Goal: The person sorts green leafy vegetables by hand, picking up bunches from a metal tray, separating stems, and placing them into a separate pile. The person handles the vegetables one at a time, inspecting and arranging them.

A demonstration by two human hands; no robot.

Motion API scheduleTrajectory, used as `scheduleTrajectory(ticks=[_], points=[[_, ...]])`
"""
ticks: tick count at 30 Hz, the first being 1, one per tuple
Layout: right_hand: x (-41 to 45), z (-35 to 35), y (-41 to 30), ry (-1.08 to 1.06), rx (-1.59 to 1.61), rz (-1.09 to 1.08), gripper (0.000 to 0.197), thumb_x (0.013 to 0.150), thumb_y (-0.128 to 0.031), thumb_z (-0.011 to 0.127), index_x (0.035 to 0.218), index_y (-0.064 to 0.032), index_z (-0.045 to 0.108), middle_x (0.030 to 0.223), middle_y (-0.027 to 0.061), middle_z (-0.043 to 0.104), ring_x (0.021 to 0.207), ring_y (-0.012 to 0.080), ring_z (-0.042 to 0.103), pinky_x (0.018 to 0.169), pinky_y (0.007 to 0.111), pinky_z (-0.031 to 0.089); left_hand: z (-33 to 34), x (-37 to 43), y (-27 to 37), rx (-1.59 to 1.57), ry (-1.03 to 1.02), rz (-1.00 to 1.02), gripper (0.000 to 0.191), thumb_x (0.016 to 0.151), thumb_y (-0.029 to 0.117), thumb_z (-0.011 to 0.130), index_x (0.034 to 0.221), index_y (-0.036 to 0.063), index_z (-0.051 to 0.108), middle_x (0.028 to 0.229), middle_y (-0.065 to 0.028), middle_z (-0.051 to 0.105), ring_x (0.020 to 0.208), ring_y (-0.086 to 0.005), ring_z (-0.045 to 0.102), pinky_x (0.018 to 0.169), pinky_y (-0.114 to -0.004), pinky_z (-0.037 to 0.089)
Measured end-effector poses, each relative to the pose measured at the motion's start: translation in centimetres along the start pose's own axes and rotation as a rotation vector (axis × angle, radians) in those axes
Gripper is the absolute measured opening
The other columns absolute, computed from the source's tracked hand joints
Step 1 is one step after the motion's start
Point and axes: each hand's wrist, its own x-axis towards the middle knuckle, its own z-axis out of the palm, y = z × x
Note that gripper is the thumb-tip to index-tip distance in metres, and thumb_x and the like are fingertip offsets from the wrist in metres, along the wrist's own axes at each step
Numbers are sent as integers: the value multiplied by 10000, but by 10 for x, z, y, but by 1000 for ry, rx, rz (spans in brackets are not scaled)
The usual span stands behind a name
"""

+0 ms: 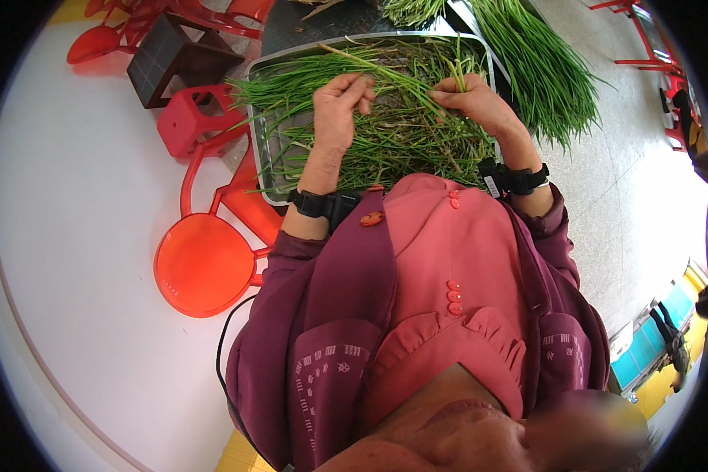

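Note:
My right hand (469,100) pinches a few chive-like green stalks (459,75), their pale ends sticking up past the fingers. Beside it, my left hand (342,106) is curled with thumb and fingertips together; whether something thin is between them is too small to tell. A long pale-green stalk (383,69) slants between the two hands. Below both lies a metal tray (258,141) strewn with loose green leaves and withered brownish trimmings (413,144). Longer green leaves (289,82) hang over its left rim.
A large bunch of long green leaves (537,71) lies right of the tray, with another bunch (413,12) behind it. At left stand a red plastic stool (197,121), an orange chair (206,265) and a dark box-like frame (168,59). A person (675,351) is far right.

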Motion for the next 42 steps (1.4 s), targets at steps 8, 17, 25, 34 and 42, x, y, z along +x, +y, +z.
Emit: scheduleTrajectory(ticks=[8, 17, 25, 34, 42], points=[[-5, -27, 25, 50, -209, 56, 278, 889, -231, 614, 705, -28, 663, 565, -33, 544, 541, 53, 404, 510, 263, 314, -61, 6, -6, -114, 368, -8, 181, 905, 106, 614, 970, -57, 655, 733, -69, 618, 515, -101, 494, 474, -241, 379], [-8, -19, 25, 30, -32, -4, 189, 878, -195, 644, 845, -11, 673, 678, 0, 644, 610, 43, 521, 568, 225, 415, -49, -4, -31, 1838, -185, -193, 393, 812, 428, 659, 860, 38, 682, 840, -188, 668, 819, -360, 650, 685, -444, 518], [-4, -13, 29, 41, 31, -19, 213, 874, -101, 663, 1046, 19, 627, 782, 28, 676, 690, 70, 592, 630, 217, 469, -15, -15, -12, 1342, 70, 412, 167, 825, 109, 680, 977, 41, 693, 949, -135, 664, 728, -283, 656, 632, -374, 518], [1, 12, 38, 123, -86, -97, 235, 822, -135, 700, 1007, 8, 672, 778, 42, 683, 688, 83, 586, 639, 250, 463, 36, -22, 18, 1210, -1, 737, 157, 826, 72, 676, 982, 68, 694, 860, -68, 634, 649, -204, 619, 558, -290, 476], [4, 27, 38, 164, -248, -151, 309, 769, -224, 739, 998, -22, 689, 732, 156, 659, 626, 180, 599, 640, 325, 479, 44, -16, 14, 1283, 15, 415, 158, 813, 204, 692, 864, 54, 703, 732, -100, 668, 603, -260, 634, 535, -337, 466]])
